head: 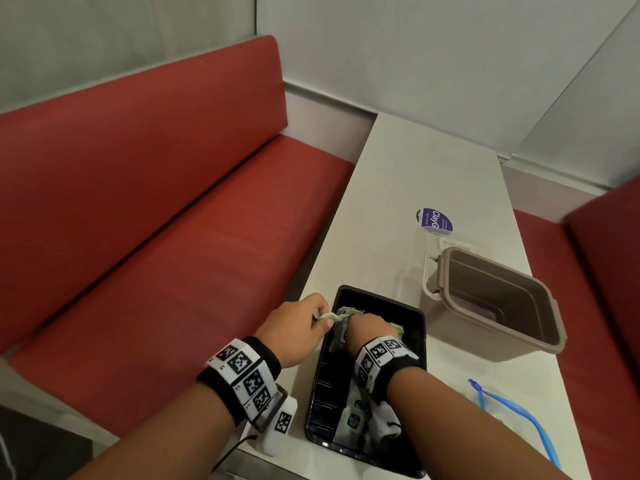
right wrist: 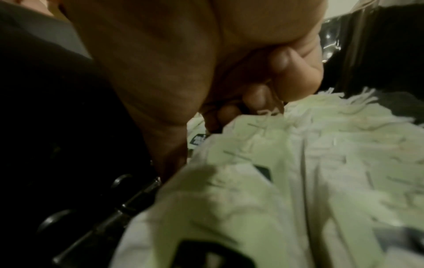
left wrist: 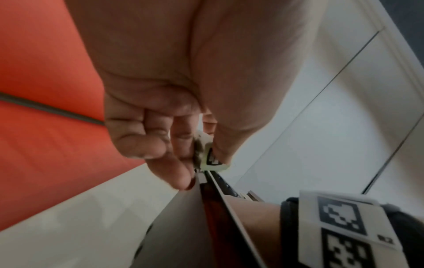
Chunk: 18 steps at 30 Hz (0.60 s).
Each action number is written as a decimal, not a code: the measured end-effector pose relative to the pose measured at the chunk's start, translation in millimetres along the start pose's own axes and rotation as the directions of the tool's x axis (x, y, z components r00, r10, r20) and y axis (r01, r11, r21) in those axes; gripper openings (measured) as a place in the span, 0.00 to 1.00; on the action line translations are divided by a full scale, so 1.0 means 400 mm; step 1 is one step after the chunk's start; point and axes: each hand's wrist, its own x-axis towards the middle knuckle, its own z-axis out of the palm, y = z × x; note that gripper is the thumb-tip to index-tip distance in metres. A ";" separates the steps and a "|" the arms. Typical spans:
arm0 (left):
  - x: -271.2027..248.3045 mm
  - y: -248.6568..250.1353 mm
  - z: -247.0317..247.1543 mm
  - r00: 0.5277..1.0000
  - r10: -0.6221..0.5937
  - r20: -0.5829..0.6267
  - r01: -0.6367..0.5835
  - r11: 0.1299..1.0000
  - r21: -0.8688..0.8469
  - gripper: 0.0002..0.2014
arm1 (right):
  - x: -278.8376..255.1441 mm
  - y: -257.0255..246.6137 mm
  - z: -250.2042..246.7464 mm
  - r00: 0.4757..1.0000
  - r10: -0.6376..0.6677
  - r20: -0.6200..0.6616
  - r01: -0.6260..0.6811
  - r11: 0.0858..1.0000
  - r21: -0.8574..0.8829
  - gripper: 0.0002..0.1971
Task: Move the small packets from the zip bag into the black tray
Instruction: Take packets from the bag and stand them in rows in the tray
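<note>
A black tray [head: 412, 317] lies on the white table near its front edge, with several pale green and white packets [head: 356, 415] inside. My left hand [head: 304, 323] is at the tray's far left rim and pinches a small packet [left wrist: 207, 156] between thumb and fingers. My right hand [head: 370, 327] is down inside the tray, its fingers [right wrist: 282, 59] curled among the packets [right wrist: 298, 163]; a green packet edge [head: 399, 329] shows beside it. The clear zip bag [head: 512, 410] with a blue zip lies flat on the table to the right.
A taupe plastic bin [head: 491, 303] stands open just right of the tray. A purple sticker [head: 434, 221] is on the table [head: 415, 168] beyond it. A red bench [head: 156, 220] runs along the left side, another red seat [head: 602, 271] at right.
</note>
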 end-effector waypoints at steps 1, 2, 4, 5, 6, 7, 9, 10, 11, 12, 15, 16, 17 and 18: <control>-0.001 0.007 -0.002 1.000 0.012 -0.004 -0.012 0.999 0.032 0.07 | 0.001 0.003 0.001 1.000 -0.003 -0.020 0.003 1.000 0.012 0.13; -0.001 0.013 -0.004 1.000 0.022 -0.001 -0.021 0.998 0.064 0.07 | 0.003 0.006 0.003 0.999 -0.012 -0.049 0.013 1.000 0.013 0.12; 0.000 0.023 -0.008 0.999 0.035 0.013 -0.036 0.994 0.103 0.07 | 0.002 0.012 0.006 0.994 -0.032 -0.108 0.030 0.999 -0.014 0.13; 0.000 0.026 -0.009 0.999 0.036 0.023 -0.039 0.993 0.112 0.07 | 0.002 0.015 0.007 0.991 -0.036 -0.126 0.032 0.999 -0.029 0.13; 0.001 0.028 -0.009 0.999 0.036 0.032 -0.039 0.993 0.115 0.07 | 0.004 0.017 0.011 0.989 -0.044 -0.140 0.038 0.998 -0.042 0.13; 0.001 0.029 -0.010 0.999 0.035 0.038 -0.040 0.992 0.119 0.07 | 0.005 0.018 0.013 0.987 -0.051 -0.151 0.044 0.998 -0.050 0.13; 0.001 0.030 -0.010 0.999 0.032 0.043 -0.038 0.988 0.151 0.06 | 0.006 0.018 0.018 0.984 -0.053 -0.170 0.045 0.998 -0.052 0.13; 0.002 0.030 -0.009 0.999 0.028 0.043 -0.035 0.985 0.170 0.06 | 0.008 0.019 0.022 0.982 -0.058 -0.178 0.050 0.997 -0.051 0.13; 0.002 0.030 -0.008 0.999 0.022 0.041 -0.030 0.983 0.181 0.06 | 0.009 0.022 0.024 0.981 -0.064 -0.185 0.055 0.997 -0.051 0.13; 0.004 0.030 -0.007 0.999 0.015 0.036 -0.022 0.982 0.185 0.06 | 0.011 0.026 0.024 0.980 -0.066 -0.188 0.057 0.997 -0.054 0.12; 0.010 0.036 -0.006 0.999 -0.003 0.035 -0.005 0.979 0.204 0.07 | 0.011 0.040 0.018 0.979 -0.072 -0.190 0.068 0.997 -0.025 0.11; 0.011 0.039 -0.008 0.999 -0.008 0.041 -0.001 0.977 0.214 0.07 | 0.009 0.044 0.015 0.980 -0.071 -0.185 0.071 0.997 -0.009 0.11; 0.011 0.043 -0.011 0.999 -0.013 0.044 0.003 0.976 0.219 0.06 | 0.005 0.045 0.010 0.981 -0.072 -0.182 0.075 0.997 0.009 0.11; 0.012 0.048 -0.016 0.999 -0.019 0.040 0.010 0.977 0.211 0.06 | 0.001 0.047 0.003 0.981 -0.069 -0.184 0.076 0.997 0.029 0.11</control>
